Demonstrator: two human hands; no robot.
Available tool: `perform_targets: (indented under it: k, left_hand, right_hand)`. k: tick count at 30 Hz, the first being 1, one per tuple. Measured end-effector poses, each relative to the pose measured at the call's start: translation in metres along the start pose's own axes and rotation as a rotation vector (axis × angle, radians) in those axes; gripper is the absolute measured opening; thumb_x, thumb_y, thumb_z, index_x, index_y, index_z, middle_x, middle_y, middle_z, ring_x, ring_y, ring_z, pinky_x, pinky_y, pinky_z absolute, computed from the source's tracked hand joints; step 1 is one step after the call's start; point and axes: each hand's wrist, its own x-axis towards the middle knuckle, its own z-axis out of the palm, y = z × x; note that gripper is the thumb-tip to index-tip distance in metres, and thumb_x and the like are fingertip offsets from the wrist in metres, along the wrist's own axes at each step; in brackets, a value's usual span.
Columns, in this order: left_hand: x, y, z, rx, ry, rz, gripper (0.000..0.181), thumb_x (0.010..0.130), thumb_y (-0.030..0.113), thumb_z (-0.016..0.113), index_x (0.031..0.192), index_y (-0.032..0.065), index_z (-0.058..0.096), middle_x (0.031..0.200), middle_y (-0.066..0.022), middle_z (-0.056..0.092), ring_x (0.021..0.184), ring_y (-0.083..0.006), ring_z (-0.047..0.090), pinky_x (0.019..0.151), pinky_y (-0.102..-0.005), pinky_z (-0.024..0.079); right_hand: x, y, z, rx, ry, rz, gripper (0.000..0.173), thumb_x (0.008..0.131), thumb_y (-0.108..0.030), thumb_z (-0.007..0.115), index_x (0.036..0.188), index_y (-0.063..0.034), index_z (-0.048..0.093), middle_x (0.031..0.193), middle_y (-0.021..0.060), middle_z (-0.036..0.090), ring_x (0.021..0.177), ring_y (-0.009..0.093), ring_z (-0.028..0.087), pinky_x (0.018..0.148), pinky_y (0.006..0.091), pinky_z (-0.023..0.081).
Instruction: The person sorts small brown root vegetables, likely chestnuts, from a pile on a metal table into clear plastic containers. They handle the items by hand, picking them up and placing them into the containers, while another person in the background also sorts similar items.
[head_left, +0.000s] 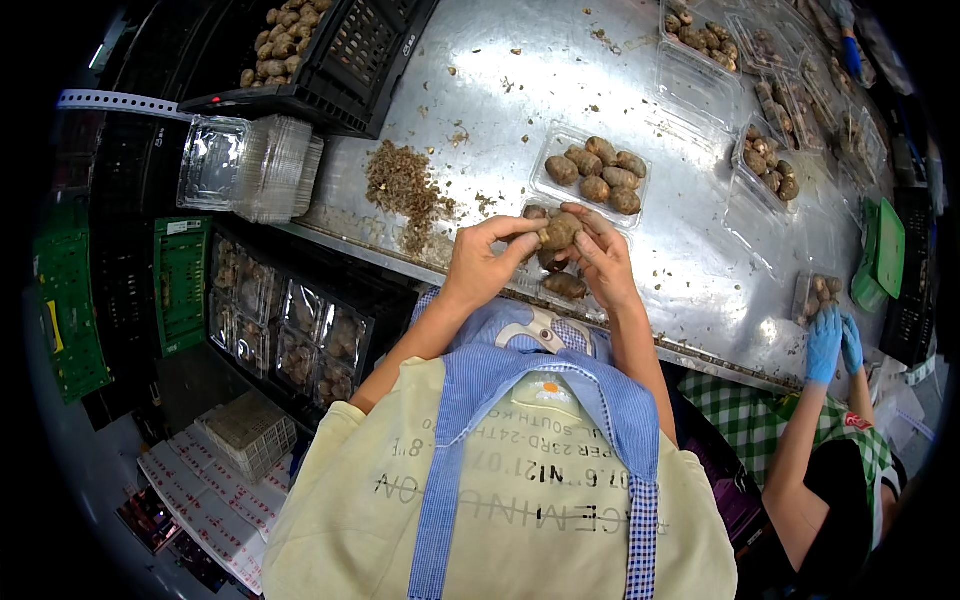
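Note:
My left hand (484, 259) pinches the left end of a brown taro corm (561, 231) between thumb and fingers. My right hand (609, 264) grips the same corm from the right, so it is held between both hands above the steel table. Partly hidden under my hands are more corms, one of them a dark taro corm (564, 285) near the table's front edge. Just beyond my hands lies an open clear plastic tray (559, 135) with several taro corms (595, 189) in it.
A heap of brown peelings (401, 184) lies to the left on the metal table (480, 97). Stacked clear clamshells (259, 169) and a black crate (352, 67) stand beyond it. At right, a co-worker's blue-gloved hands (826, 341) touch a filled tray. Filled packs (300, 315) sit lower left.

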Motion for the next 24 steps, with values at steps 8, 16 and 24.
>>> perform_targets:
  k: [8, 16, 24]
  left_hand:
    - [0.001, 0.011, -0.002, 0.163, -0.016, 0.017, 0.021, 0.084, 0.005, 0.064, 0.105, 0.0027, 0.069, 0.093, -0.0113, 0.069, 0.084, -0.0156, 0.065, 0.075, -0.0274, 0.049]
    - [0.004, 0.014, -0.002, 0.295, 0.063, 0.156, 0.016, 0.080, -0.001, 0.063, 0.096, -0.0026, 0.067, 0.082, -0.0165, 0.066, 0.076, -0.0286, 0.063, 0.070, -0.0341, 0.049]
    - [0.006, 0.017, 0.000, 0.311, 0.043, 0.211, 0.017, 0.080, -0.007, 0.060, 0.095, -0.0029, 0.067, 0.080, -0.0144, 0.064, 0.073, -0.0253, 0.061, 0.067, -0.0309, 0.047]
  right_hand:
    - [-0.001, 0.001, -0.003, -0.035, 0.020, -0.009, 0.050, 0.093, -0.027, 0.056, 0.130, 0.0052, 0.045, 0.115, 0.0144, 0.060, 0.098, 0.019, 0.062, 0.076, 0.0297, 0.054]
    - [0.003, 0.001, 0.002, -0.116, 0.031, 0.083, 0.043, 0.094, -0.022, 0.055, 0.131, -0.0009, 0.045, 0.108, 0.0078, 0.060, 0.077, 0.012, 0.060, 0.073, 0.0270, 0.050]
    - [0.002, 0.003, 0.002, -0.050, -0.027, -0.001, 0.044, 0.096, -0.027, 0.052, 0.131, -0.0018, 0.046, 0.114, 0.0079, 0.058, 0.076, 0.012, 0.061, 0.072, 0.0247, 0.050]
